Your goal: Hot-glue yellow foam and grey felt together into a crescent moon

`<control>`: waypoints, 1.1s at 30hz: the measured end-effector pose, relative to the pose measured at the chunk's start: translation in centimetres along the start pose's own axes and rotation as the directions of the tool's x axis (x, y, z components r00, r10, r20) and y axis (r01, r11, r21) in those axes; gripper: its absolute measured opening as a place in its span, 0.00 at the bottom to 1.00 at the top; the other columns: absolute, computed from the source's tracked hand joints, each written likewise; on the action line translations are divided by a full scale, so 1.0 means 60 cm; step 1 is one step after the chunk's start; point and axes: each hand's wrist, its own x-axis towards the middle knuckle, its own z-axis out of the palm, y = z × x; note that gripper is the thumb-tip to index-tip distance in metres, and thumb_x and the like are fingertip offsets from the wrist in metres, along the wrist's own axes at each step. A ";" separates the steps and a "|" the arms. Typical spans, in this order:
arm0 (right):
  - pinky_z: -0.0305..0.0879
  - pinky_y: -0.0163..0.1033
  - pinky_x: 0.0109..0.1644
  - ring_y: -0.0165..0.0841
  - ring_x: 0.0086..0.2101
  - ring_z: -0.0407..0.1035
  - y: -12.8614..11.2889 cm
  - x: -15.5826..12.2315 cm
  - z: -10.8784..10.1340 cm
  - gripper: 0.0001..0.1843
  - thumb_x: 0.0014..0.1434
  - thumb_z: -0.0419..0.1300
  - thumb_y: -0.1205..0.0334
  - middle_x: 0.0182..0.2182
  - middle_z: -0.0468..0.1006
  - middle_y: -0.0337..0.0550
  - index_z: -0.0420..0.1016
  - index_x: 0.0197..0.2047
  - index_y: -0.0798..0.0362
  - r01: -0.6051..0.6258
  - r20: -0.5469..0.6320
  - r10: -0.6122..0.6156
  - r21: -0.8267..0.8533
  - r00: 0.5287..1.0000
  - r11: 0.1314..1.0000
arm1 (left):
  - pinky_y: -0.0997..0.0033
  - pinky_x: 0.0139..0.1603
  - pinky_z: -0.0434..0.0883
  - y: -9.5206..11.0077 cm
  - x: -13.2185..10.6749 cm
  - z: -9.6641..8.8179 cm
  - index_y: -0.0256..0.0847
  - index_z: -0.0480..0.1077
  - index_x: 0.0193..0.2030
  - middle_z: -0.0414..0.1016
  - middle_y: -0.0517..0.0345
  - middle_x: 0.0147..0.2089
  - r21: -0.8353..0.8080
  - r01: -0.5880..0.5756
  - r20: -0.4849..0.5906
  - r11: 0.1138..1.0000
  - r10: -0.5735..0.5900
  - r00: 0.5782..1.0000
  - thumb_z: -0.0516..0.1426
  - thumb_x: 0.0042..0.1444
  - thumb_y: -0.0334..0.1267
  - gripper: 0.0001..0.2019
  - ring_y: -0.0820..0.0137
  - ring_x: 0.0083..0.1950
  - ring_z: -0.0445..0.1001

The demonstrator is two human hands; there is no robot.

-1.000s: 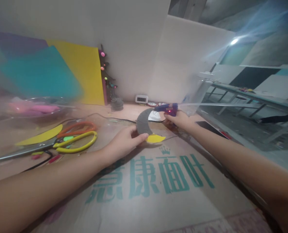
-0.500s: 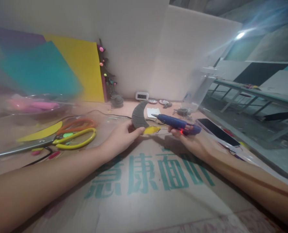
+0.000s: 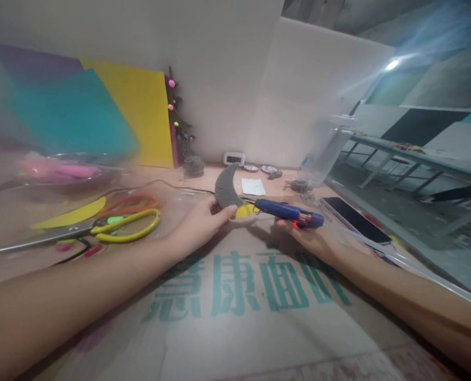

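Observation:
Between the thumb and fingers of my left hand (image 3: 201,219) is a grey ribbed crescent moon (image 3: 226,186), standing upright with its tip up. A small yellow piece (image 3: 246,210) shows at its lower end, beside my thumb; whether it is joined to the moon I cannot tell. My right hand (image 3: 302,233) is closed round a blue hot glue gun (image 3: 287,210) with a red light glowing on it. The gun's metal nozzle points left and meets, or nearly meets, the lower end of the moon by the yellow piece.
Yellow-and-orange-handled scissors (image 3: 124,225) and a yellow cut piece (image 3: 72,213) lie at left, before a clear bowl (image 3: 69,172) of pink items. A small decorated tree (image 3: 188,143), a clock (image 3: 234,158) and white paper (image 3: 253,186) stand or lie behind. A phone (image 3: 356,219) is at right.
The glue gun has come down and left, bringing its nozzle from above the yellow piece to the moon's lower end. My left hand keeps its hold, and the view has shifted slightly.

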 end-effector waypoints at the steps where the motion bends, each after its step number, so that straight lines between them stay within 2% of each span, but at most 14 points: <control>1: 0.72 0.41 0.31 0.38 0.29 0.73 0.001 0.000 0.001 0.17 0.59 0.57 0.44 0.28 0.78 0.44 0.73 0.36 0.51 -0.007 0.004 0.007 0.025 1.000 1.000 | 0.72 0.32 0.65 0.000 0.000 0.000 0.38 0.71 0.36 0.75 0.59 0.30 -0.001 0.003 0.000 1.000 -0.003 1.000 0.58 0.58 0.47 0.12 0.70 0.30 0.71; 7: 0.73 0.41 0.37 0.38 0.33 0.74 0.007 0.002 0.004 0.13 0.56 0.62 0.47 0.31 0.78 0.42 0.74 0.35 0.49 0.036 -0.010 -0.035 0.148 0.999 0.988 | 0.74 0.29 0.64 0.006 0.000 0.001 0.38 0.71 0.38 0.75 0.60 0.31 -0.027 0.031 0.001 0.999 -0.031 1.000 0.57 0.58 0.45 0.11 0.72 0.28 0.69; 11: 0.73 0.43 0.36 0.39 0.34 0.74 0.010 0.003 0.006 0.15 0.55 0.64 0.47 0.33 0.80 0.43 0.76 0.38 0.50 0.021 -0.007 -0.020 0.151 1.000 0.988 | 0.74 0.30 0.64 0.005 0.000 0.001 0.38 0.71 0.39 0.75 0.60 0.31 -0.031 0.024 0.016 0.999 -0.023 1.000 0.57 0.59 0.45 0.12 0.72 0.28 0.69; 15: 0.72 0.45 0.39 0.41 0.35 0.74 0.009 0.002 0.007 0.14 0.55 0.63 0.47 0.32 0.80 0.43 0.76 0.35 0.49 0.005 -0.017 -0.002 0.151 1.000 0.989 | 0.73 0.31 0.64 0.003 0.000 -0.001 0.38 0.71 0.39 0.76 0.59 0.33 -0.024 0.002 0.033 1.000 -0.001 0.999 0.57 0.59 0.46 0.12 0.72 0.30 0.70; 22: 0.73 0.48 0.44 0.45 0.39 0.75 0.006 0.002 0.007 0.11 0.55 0.62 0.48 0.35 0.80 0.43 0.75 0.35 0.46 0.008 -0.016 -0.006 0.137 1.000 0.991 | 0.73 0.31 0.64 0.000 0.000 -0.002 0.38 0.71 0.38 0.75 0.59 0.30 -0.021 -0.007 0.048 1.000 0.008 0.999 0.57 0.58 0.48 0.13 0.71 0.30 0.70; 33: 0.72 0.45 0.44 0.44 0.42 0.74 0.000 0.002 0.009 0.12 0.55 0.63 0.49 0.37 0.79 0.44 0.75 0.36 0.48 -0.054 -0.010 0.057 0.191 0.998 0.980 | 0.73 0.31 0.65 0.005 -0.002 -0.002 0.38 0.71 0.37 0.74 0.60 0.30 -0.015 0.021 0.045 1.000 -0.020 0.999 0.57 0.58 0.48 0.14 0.72 0.29 0.69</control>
